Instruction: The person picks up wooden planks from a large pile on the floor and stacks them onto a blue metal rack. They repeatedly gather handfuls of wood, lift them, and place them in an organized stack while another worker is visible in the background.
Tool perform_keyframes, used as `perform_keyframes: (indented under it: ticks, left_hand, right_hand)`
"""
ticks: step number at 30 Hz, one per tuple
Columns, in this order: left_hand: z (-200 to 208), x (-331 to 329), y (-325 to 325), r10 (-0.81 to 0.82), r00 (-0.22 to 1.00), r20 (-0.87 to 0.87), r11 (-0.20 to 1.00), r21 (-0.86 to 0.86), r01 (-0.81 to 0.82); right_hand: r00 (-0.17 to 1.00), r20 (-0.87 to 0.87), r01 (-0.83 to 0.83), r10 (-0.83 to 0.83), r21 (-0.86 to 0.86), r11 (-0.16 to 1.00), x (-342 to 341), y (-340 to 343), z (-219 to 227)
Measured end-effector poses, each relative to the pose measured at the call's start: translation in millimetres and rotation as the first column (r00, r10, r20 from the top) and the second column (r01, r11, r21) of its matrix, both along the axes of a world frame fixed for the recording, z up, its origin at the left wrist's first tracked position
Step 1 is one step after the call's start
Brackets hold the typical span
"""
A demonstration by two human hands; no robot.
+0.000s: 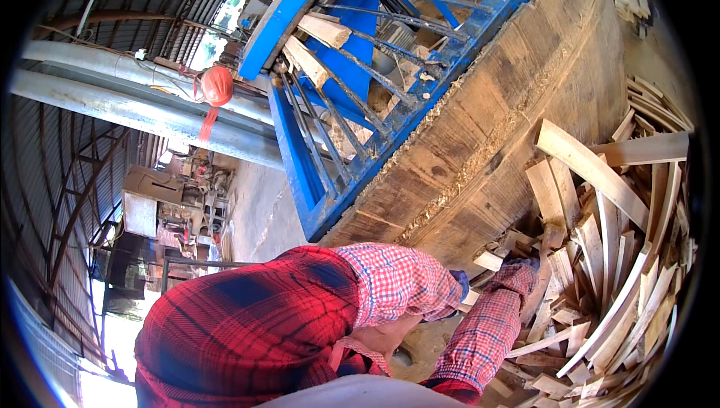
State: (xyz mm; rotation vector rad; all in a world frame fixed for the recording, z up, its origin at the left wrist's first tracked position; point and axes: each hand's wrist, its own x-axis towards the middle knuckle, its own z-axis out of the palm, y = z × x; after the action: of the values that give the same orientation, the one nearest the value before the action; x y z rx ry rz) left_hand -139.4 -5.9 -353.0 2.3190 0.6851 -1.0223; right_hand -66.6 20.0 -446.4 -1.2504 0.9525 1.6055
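Red plaid sleeves [315, 310] reach into rough curved wood offcuts [600, 288]; each hand's grip is hidden, cannot tell.

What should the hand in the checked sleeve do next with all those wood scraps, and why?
Probably close on one pale curved wood strip and lift it. The right hand is buried among the piled offcuts, so its grip cannot be seen, while the blue metal-barred frame above already holds wooden blocks.

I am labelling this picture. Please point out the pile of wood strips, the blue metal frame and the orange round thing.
Pile of wood strips [600, 280]: head view, on a pale strip mid-pile.
Blue metal frame [296, 153]: head view, on its lower-left beam.
Orange round thing [217, 85]: head view, on its middle.
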Motion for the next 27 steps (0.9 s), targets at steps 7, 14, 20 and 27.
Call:
perform_keyframes:
  ticks: [7,14,20,27]
  left_hand:
    - [21,-32,-50,0.538,0.839,-0.082,0.82,-0.178,-0.544]
    - [56,-97,-150,0.771,0.019,-0.637,-0.344,-0.441,-0.829]
    - [100,-23,-222,0.857,-0.058,-0.511,-0.323,-0.446,-0.835]
    - [138,1,-260,0.7,0.455,-0.551,0.037,-0.608,-0.793]
  right_hand:
    - [0.986,-0.062,0.147,-0.157,-0.148,0.978,9,-100,31]
    - [0.976,0.217,-0.1,0.034,0.301,0.948,-13,-343,123]
    - [0.938,0.118,0.255,-0.325,0.397,0.882,-56,-376,220]
    - [0.821,0.315,0.447,-0.476,0.164,0.88,-75,-396,300]
